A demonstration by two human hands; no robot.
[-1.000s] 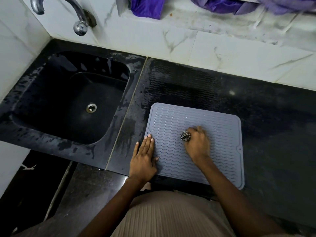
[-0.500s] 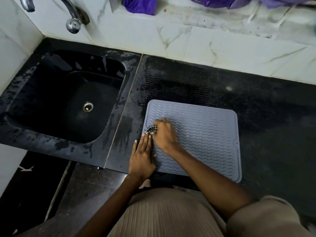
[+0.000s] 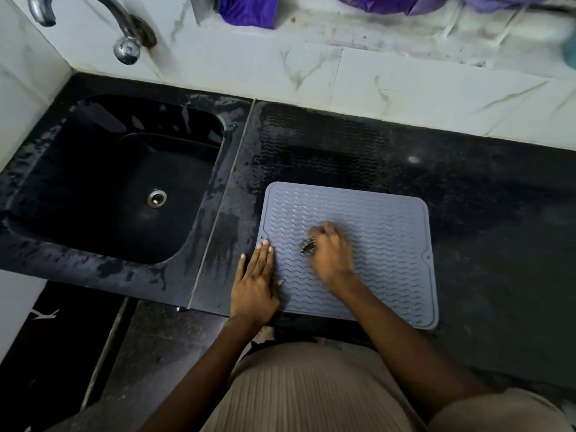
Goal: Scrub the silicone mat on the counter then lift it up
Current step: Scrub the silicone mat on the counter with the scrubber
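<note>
Counter (image 3: 467,213) black, wet | left hand (image 3: 254,282) fingers flat on mat (image 3: 389,238) | right hand (image 3: 332,254) grips scrubber (image 3: 308,245)

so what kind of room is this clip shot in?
Most likely a home kitchen or wash area: a black sink with a metal tap set into a dark stone counter, marble-look wall tiles behind, a grey silicone mat being scrubbed.

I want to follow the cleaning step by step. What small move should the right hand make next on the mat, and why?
Probably sweep the steel scrubber rightward. The right hand grips it on the grey silicone mat's left part, its right part is uncovered, and the left hand presses the left edge flat.
</note>
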